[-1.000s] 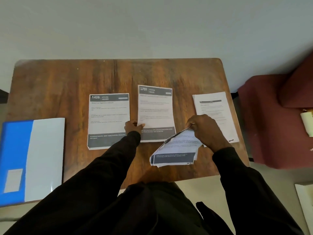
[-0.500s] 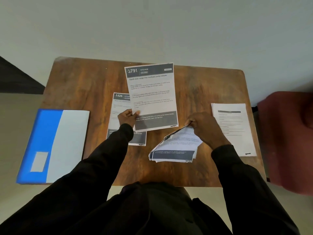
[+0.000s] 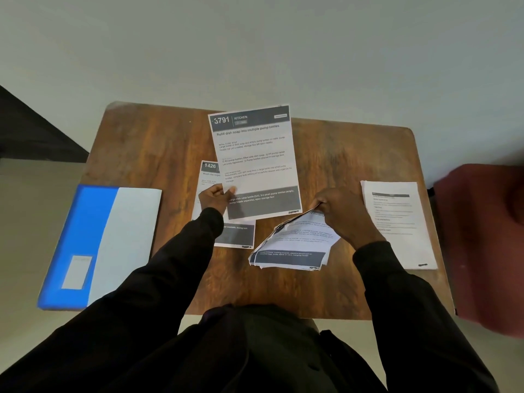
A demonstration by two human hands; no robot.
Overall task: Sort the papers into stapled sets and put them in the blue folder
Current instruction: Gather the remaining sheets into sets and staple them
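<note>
While sorting is judged to be in progress and no set is yet filed, the blue folder point(image 3: 85, 245) is shown closed at the far left, overhanging the left edge of the wooden table point(image 3: 156, 143), with its long axis running away from the person and leaning slightly rightward. Near it, but apart, the sheet numbered 1426 point(image 3: 209, 171) lies flat, partly covered by the left hand point(image 3: 214, 198) and its sleeve. By this hand the sheet numbered 3791 point(image 3: 255, 160) is pinched at its lower left edge, thumb on the printed face, and held raised over the table. The right hand point(image 3: 340, 214) is curled round the upper end of a loose bundle of papers point(image 3: 292, 248), whose lower edges fan toward the person; whether they touch the table cannot be told. A further printed sheet point(image 3: 397, 222) lies flat by the right edge, with a maroon chair point(image 3: 487, 245) beyond. The folder lies leftward of both hands, and the left hand is the nearer to it.
</note>
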